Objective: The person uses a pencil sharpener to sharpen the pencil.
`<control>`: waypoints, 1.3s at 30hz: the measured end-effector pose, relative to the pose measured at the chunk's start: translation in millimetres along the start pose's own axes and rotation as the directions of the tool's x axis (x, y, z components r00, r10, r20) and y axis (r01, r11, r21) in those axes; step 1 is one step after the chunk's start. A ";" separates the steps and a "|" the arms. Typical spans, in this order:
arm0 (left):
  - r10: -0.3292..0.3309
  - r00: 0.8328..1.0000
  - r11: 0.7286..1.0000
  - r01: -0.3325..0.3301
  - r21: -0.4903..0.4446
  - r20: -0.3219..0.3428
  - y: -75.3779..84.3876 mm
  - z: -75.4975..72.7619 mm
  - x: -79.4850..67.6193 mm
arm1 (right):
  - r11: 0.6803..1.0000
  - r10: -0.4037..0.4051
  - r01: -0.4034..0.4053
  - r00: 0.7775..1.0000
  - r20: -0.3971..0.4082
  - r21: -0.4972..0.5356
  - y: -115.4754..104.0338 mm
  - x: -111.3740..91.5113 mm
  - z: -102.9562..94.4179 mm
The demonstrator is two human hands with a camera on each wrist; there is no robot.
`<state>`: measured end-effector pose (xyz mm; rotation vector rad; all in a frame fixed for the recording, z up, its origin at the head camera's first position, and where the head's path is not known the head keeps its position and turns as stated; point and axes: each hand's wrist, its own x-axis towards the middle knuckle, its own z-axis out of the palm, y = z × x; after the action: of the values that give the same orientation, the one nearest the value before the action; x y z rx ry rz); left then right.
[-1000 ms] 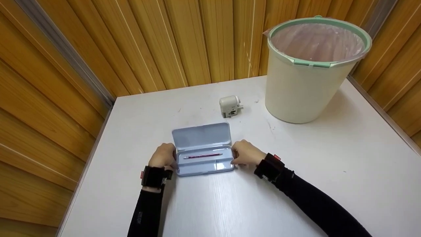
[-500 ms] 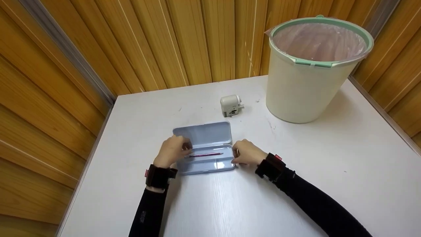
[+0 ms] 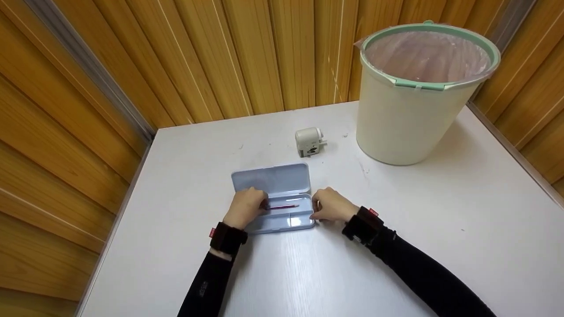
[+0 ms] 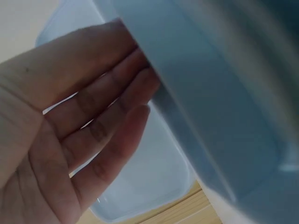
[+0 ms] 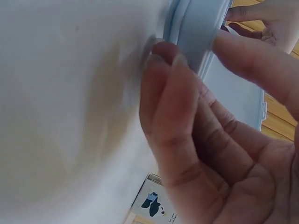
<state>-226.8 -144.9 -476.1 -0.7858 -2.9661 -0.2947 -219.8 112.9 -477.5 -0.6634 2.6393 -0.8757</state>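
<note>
Pencil (image 3: 284, 206) lay in an open case (image 3: 277, 220)

Mid-frame, the right grip (image 3: 332, 204) pinched the case's right end, maybe to keep it still. The left grip (image 3: 246, 207) hid the pencil's left end; whether it was clamped on, I couldn't tell.

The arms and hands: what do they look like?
The left hand and right hand are bare. Both sleeves are black, each ending near a thick black wristband with a small red tag. The left sleeve bears a pale, unreadable marking.

glossy pencil case (image 3: 286, 181), smooth plastic bin (image 3: 396, 121), wood-look wall (image 3: 264, 57)
</note>
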 end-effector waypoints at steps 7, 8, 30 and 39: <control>0.011 1.000 0.999 -0.010 0.031 -0.019 1.5 4.5 -0.5 | 1.000 0.000 0.000 1.000 0.001 -0.012 1.3 0.4 0.1; 0.012 1.000 1.000 -0.011 0.029 -0.017 1.8 4.4 -0.5 | 1.000 -0.006 0.006 1.000 0.000 -0.011 1.6 0.3 0.1; -0.007 0.999 0.996 0.003 -0.084 -0.050 -2.6 -24.6 -8.2 | 1.000 -0.017 0.017 1.000 -0.005 -0.026 2.0 -0.4 -0.6; -0.003 0.997 0.997 -0.003 -0.071 -0.083 6.9 -42.1 -11.8 | 0.999 -0.011 0.010 1.000 -0.009 -0.041 1.3 -0.3 -1.0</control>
<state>-212.7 -153.1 -435.0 -0.7612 -2.8924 -0.4249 -220.3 114.5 -477.4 -0.6854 2.6714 -0.8314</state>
